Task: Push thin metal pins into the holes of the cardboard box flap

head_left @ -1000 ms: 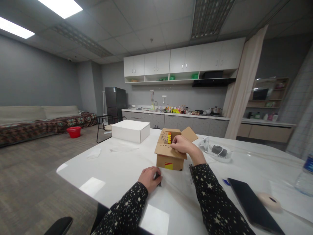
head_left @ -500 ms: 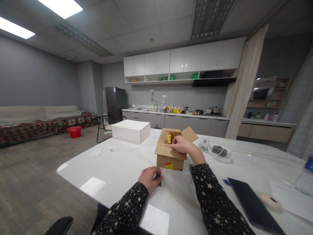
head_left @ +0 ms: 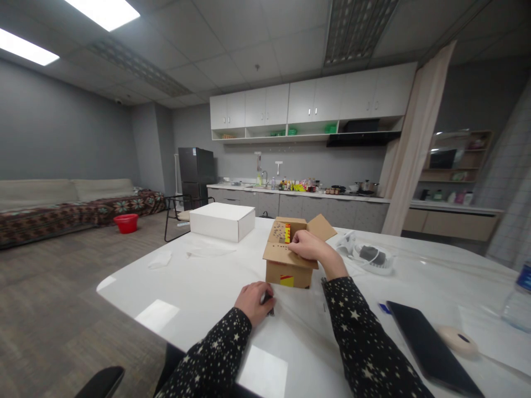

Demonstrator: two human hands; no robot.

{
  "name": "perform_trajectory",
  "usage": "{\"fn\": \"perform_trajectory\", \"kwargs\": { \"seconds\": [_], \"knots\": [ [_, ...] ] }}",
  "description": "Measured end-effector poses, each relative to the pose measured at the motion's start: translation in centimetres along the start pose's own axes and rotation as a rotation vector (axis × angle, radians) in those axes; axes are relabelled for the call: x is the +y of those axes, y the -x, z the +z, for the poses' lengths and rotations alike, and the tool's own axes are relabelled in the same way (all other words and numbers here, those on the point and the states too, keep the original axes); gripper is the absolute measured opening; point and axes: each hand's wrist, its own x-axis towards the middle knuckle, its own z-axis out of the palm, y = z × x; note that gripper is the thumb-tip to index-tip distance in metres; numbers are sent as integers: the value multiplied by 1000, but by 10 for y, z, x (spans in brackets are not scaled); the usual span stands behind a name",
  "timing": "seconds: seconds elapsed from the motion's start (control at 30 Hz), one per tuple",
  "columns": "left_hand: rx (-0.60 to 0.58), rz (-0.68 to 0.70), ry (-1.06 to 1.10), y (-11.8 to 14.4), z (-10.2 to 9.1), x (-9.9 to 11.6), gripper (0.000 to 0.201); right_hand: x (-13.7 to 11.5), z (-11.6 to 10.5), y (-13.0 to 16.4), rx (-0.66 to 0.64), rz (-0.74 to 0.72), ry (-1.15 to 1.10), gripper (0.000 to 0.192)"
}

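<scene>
An open brown cardboard box (head_left: 288,272) with a yellow-and-red label stands on the white table in front of me. Rows of small dark dots mark its front flap (head_left: 286,255) and the surface behind it. Over the box is my right hand (head_left: 309,244), fingers pinched together at the flap; whatever is between the fingertips is hidden. Close to the box's near left corner, my left hand (head_left: 253,301) rests on the tabletop, curled around a small dark object (head_left: 265,298) that I cannot make out. A thin dark item (head_left: 324,284) lies near my right sleeve.
A white box (head_left: 219,222) stands at the back left, with clear plastic (head_left: 209,252) before it. To the right are a white device with a cable (head_left: 373,257), a black tablet (head_left: 429,348), a beige rounded object (head_left: 458,339) and a water bottle (head_left: 518,304).
My right hand has shifted very slightly to the left over the flap. My left hand and the box look the same.
</scene>
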Motion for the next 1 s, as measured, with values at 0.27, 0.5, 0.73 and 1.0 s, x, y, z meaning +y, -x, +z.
{"fn": "perform_trajectory", "kwargs": {
  "seconds": [0.27,0.5,0.73,1.0],
  "knots": [
    [-4,6,-3,0,1,-2,12,-2,-2,2,11,-3,26,19],
    [-3,-2,-6,-1,1,-1,12,-4,-3,4,-9,5,19,20],
    [-4,1,-12,0,0,0,12,-2,-1,2,6,15,8,18],
    [8,16,-2,0,1,-2,11,-4,-1,2,16,8,10,15]
  ]
}}
